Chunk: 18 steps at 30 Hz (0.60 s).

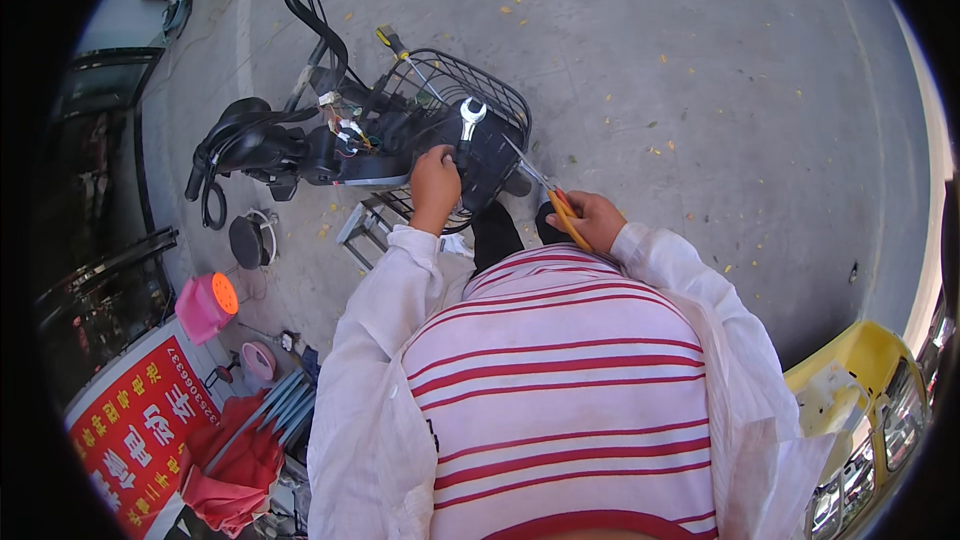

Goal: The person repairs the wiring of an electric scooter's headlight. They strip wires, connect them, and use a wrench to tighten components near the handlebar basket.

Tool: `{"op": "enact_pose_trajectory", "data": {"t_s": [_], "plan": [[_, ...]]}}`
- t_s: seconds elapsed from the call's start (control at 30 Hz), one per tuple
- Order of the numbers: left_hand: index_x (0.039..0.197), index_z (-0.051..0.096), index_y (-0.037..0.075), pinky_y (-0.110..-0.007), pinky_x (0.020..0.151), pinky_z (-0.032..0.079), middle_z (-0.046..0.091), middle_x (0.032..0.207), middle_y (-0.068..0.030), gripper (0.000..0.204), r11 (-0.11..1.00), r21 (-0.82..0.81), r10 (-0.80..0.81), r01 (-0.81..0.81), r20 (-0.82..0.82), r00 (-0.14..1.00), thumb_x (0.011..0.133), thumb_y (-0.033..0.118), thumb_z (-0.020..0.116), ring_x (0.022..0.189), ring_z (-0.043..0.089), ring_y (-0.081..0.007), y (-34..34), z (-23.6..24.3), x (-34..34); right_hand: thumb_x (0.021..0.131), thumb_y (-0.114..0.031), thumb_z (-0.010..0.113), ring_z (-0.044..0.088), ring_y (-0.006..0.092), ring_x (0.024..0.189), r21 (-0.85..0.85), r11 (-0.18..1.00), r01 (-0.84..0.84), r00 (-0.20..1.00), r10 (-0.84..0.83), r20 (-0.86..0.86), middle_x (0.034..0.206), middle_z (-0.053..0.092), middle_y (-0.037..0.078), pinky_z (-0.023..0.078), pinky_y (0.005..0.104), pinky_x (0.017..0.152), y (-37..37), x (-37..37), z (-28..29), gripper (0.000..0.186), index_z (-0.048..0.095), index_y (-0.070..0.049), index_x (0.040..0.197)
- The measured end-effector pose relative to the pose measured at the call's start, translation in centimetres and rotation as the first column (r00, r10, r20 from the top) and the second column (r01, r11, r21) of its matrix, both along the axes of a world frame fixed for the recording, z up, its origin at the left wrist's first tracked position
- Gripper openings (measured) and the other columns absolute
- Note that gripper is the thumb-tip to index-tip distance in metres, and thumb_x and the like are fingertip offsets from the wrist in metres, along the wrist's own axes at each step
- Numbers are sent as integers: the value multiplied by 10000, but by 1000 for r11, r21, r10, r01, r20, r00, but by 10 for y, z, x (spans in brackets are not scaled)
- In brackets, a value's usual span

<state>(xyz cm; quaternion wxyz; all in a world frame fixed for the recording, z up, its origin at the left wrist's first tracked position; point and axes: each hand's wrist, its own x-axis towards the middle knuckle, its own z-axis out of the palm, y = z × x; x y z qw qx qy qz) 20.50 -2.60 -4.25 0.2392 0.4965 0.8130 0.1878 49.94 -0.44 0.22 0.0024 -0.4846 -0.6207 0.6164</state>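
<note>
My left hand (pixel 435 185) is closed at the dark handle of a silver-headed wrench (pixel 473 114), held over the black scooter parts. My right hand (pixel 595 220) grips an orange-handled tool (pixel 567 212) with a long metal end, like shears or pliers, pointing up-left toward the wire basket (pixel 505 90). A yellow-and-black screwdriver (pixel 394 43) leans in that basket. Loose wires with white connectors (pixel 350 130) hang out of the dismantled black scooter front (pixel 275 150), whose handlebar cables curve up and to the left.
A metal stool (pixel 355 230) stands below the scooter. At left are a dark round object (pixel 250 240), a pink watering can (pixel 200 305), a red sign (pixel 135 430) and red folded fabric (pixel 240 470). A yellow vehicle body part (pixel 850 370) lies at lower right on the concrete floor (pixel 720 140).
</note>
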Motion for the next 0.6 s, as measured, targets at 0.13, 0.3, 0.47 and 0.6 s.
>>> {"op": "enact_pose_trajectory", "data": {"t_s": [0.13, 0.3, 0.47, 0.6], "plan": [[1107, 622, 32, -390, 842, 488, 641, 1016, -174, 291, 996, 67, 62, -60, -17, 998, 820, 46, 580, 942, 619, -318, -39, 9, 7, 838, -417, 701, 595, 256, 685, -3, 999, -36, 999, 36, 12, 788, 638, 157, 458, 359, 665, 5, -4, -8, 453, 643, -2, 1010], [1170, 602, 44, -355, 814, 492, 596, 1071, -153, 395, 983, 172, 74, -65, -51, 996, 776, 6, 619, 907, 612, -274, -56, 13, 25, 835, -428, 699, 607, 273, 716, -11, 999, -53, 998, 53, -16, 818, 648, 171, 468, 358, 691, 10, -9, -4, 461, 649, -14, 1031], [1098, 619, 83, -372, 814, 479, 546, 1086, -166, 340, 982, 181, -48, 57, -55, 997, 767, 16, 660, 954, 575, -325, -46, 19, 22, 838, -443, 689, 631, 301, 782, -6, 991, -130, 991, 131, 21, 878, 667, 173, 476, 369, 729, 14, -12, -8, 466, 652, -34, 1058], [994, 625, 60, -383, 835, 476, 539, 1083, -182, 237, 995, 85, -42, 42, -2, 999, 764, 53, 681, 981, 565, -350, -46, 21, 19, 840, -455, 680, 637, 308, 819, -12, 988, -156, 988, 156, 16, 907, 670, 173, 479, 381, 754, 16, -14, -9, 470, 656, -50, 1076]]}}
